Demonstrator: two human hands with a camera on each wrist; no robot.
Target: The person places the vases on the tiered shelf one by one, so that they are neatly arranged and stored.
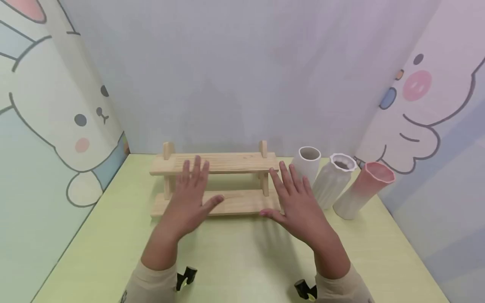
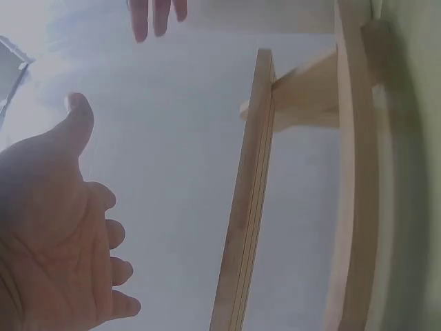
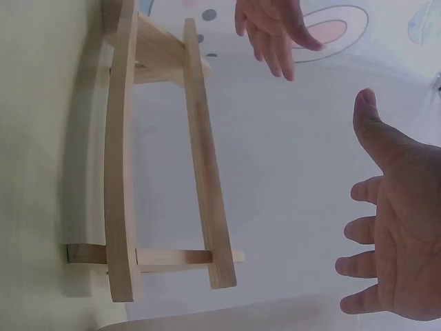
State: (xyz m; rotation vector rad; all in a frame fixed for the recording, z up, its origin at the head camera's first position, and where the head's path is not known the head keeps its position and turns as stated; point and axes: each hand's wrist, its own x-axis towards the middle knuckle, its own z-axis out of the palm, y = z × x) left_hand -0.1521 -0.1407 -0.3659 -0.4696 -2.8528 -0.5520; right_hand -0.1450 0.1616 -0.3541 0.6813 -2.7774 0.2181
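Nearest my head view, two beige fabric sleeves [image 1: 153,283] and small black wrist fittings [image 1: 189,275] frame the work. Beyond them I hold the bare left hand [image 1: 187,206] and the bare right hand [image 1: 301,210] raised, palms down. On both hands the fingers are straight and wide, thumbs set apart; neither holds anything. Both wrist views show clearance between the hands and the rack.

The pale, two-tier wooden plank rack [image 1: 231,163] stands upright on the yellow-green bench [image 1: 235,256], beyond the hands and partly covered by them. To its right stand three vases: a smooth white cylindrical vase [image 1: 307,165], partly behind the right hand; a white ribbed vase with a scalloped rim [image 1: 332,185]; and a tall pink-and-white vase [image 1: 360,193]. Both tiers show no vase on them.

At the rear is a plain pale grey wall [image 1: 227,84].

I judge the step in hand to be a ready position ahead of contact. Gripping a vase would call for moving the right hand outward and curling its fingers round the body, clear of the neighbouring vases.
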